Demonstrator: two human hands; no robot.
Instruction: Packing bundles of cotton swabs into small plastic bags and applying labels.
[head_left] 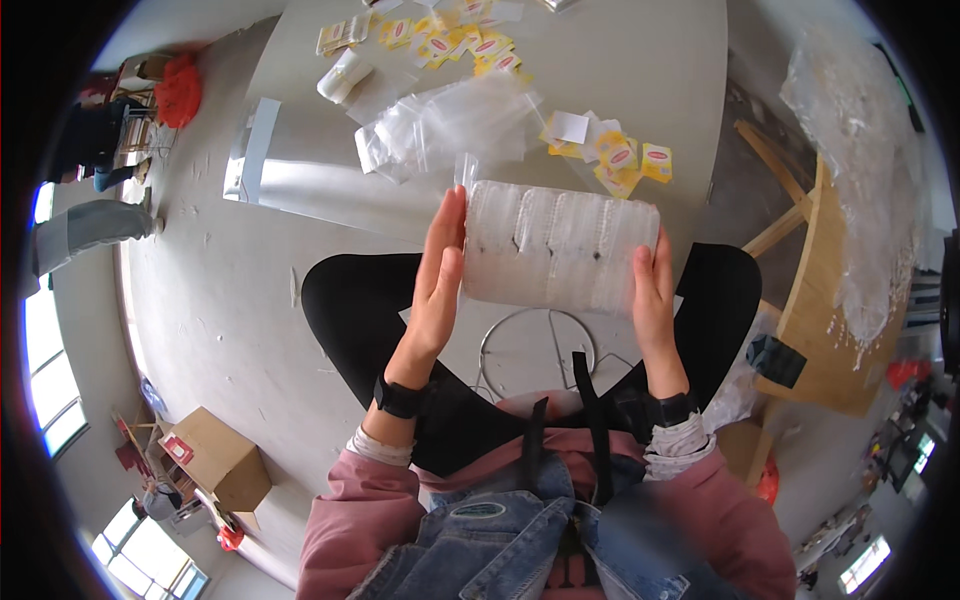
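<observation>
A clear plastic bag packed with several white rolls side by side (560, 245) is held up over my lap, just off the near edge of the table. My left hand (438, 285) presses flat along its left end, fingers pointing away from me. At the opposite end my right hand (655, 295) grips it, the thumb on the near face and the other fingers partly hidden. A narrow strip of clear plastic sticks up by my left fingertips. Beyond the bag, a heap of clear flat bags (450, 120) lies on the grey table (640, 60).
Yellow-and-white cards (620, 155) lie at the right of the table, with more cards (465, 42) and a white bundle (344, 76) farther back. At right stands a wooden table (830, 330) bearing a large clear sack (850, 170). A cardboard box (215, 455) is at left.
</observation>
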